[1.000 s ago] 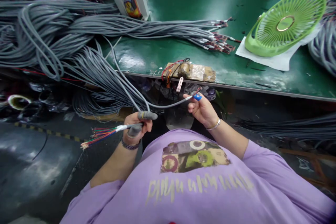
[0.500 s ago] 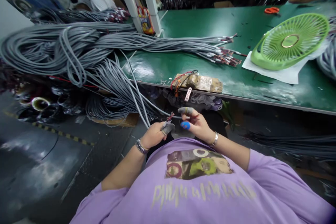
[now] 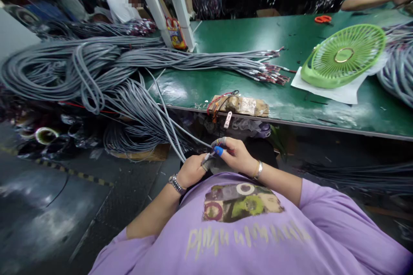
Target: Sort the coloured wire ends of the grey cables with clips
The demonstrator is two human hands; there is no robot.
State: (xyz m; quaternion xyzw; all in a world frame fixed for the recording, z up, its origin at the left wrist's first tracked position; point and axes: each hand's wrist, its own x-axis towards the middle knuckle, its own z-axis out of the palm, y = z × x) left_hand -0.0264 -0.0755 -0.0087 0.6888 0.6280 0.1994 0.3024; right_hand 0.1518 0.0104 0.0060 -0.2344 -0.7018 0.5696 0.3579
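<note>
Over my lap, my left hand [image 3: 192, 170] is closed around the end of a grey cable [image 3: 209, 156], with a grey cot on its thumb. Close against it, my right hand [image 3: 237, 154] pinches a second grey cable [image 3: 197, 138] near its end. A blue cot covers the right thumb and a grey one the index finger. The thin wires at the two cable ends meet between my fingertips and are mostly hidden there. Both cables run back left to a hanging bundle of grey cables [image 3: 145, 107].
A coil of grey cables [image 3: 41, 66] lies along the green table [image 3: 219, 84]. A taped block [image 3: 248, 105] sits at its front edge. Right of it stand a green fan [image 3: 343, 55] and orange scissors [image 3: 323, 19]. A co-worker's arm [image 3: 371, 2] rests at the far right.
My right hand has moved left and its fingers have closed in beside my left hand, bringing the cable ends together. The view has shifted slightly.
</note>
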